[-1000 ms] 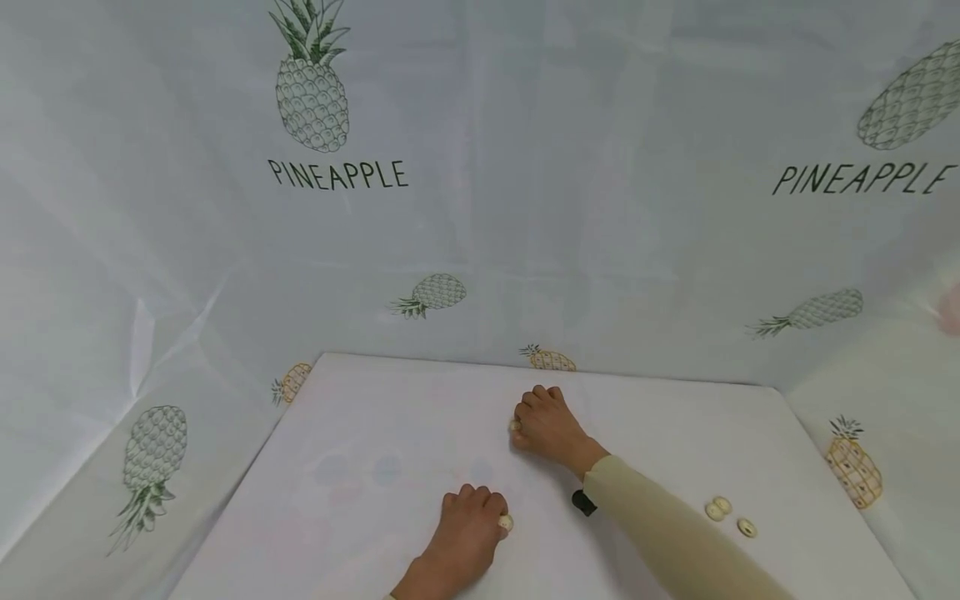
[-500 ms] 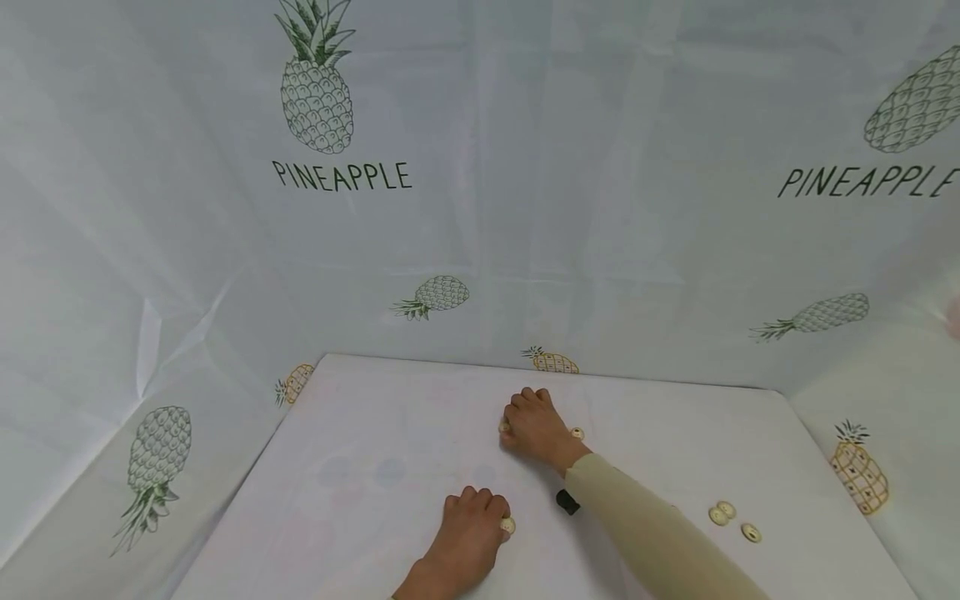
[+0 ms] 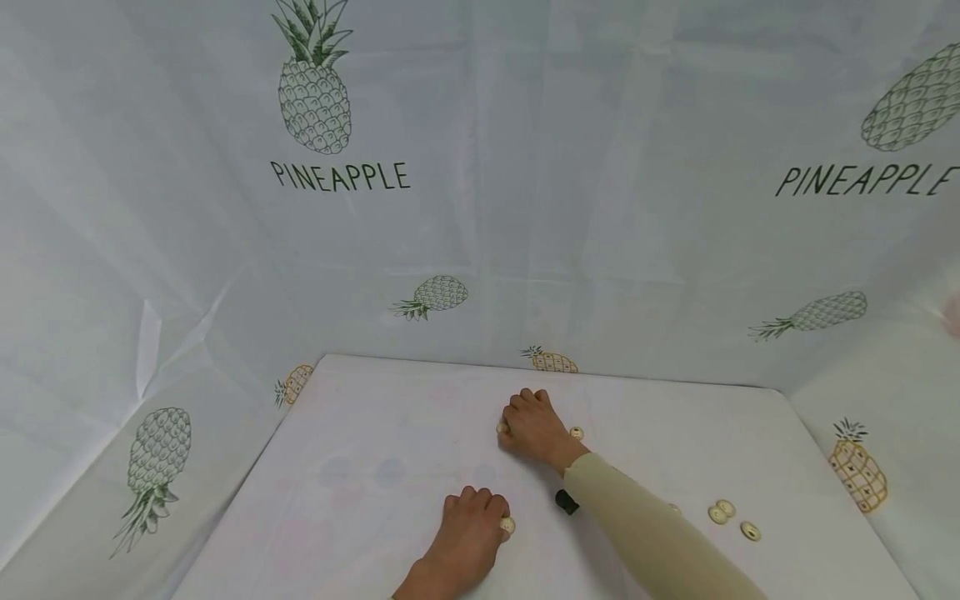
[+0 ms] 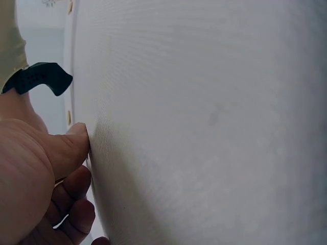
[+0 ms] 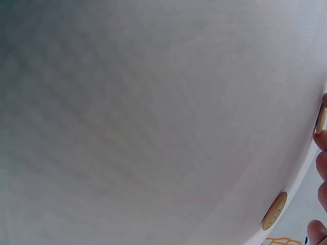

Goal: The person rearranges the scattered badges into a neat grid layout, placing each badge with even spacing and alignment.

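- Round cream-yellow disc [image 5: 321,118], flat and wooden-looking, is at the far middle of the table, its edges pinched between fingertips of the right hand [image 3: 536,427]. Can't tell if it's resting on the surface or just above it.
- Second disc [image 3: 507,526], same kind, is at the near middle, on the right side of the left hand [image 3: 471,533]. Fingers there are curled and seem to be pinching it too, but the left wrist view hides the piece, so no idea how firm the grip is.
- My read: step in hand is positioning, one disc per hand, both hands low over the tabletop. Next move probably calls for a small nudge, then easing the fingertips off without dragging anything.
- Loose disc [image 3: 576,433] lies just right of the right wrist, so I'd watch the arm there.
- Over on the right: a pair of discs [image 3: 717,515] touching or overlapping, a lone disc [image 3: 751,531] just nearer, plus a sliver of disc [image 3: 674,507] behind the beige sleeve [image 3: 660,533].
- Chunky black wrist mount [image 3: 566,502] sits by the right wrist.
- White flat-topped table [image 3: 390,417] under it all, pale pineapple-print sheet [image 3: 555,208] behind.
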A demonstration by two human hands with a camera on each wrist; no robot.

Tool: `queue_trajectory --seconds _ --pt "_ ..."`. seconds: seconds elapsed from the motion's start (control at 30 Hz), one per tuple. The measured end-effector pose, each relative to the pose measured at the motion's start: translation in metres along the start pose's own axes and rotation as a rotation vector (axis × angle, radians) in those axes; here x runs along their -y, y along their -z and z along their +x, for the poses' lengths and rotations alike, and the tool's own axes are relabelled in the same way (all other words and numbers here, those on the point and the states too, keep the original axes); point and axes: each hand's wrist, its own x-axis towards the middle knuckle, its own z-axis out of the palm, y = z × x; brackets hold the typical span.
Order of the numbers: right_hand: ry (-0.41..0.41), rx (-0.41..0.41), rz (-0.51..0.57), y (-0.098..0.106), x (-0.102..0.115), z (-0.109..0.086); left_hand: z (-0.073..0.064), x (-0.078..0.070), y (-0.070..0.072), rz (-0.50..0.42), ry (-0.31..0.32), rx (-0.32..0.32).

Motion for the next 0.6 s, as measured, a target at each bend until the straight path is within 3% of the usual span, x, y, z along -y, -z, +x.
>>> queue_trajectory --seconds 0.6 --pt "-0.005 0.057 -0.046 0.0064 -0.0001 -0.0006 -0.0005 -0.0015 0.0007 0.008 -0.013 -0.022"
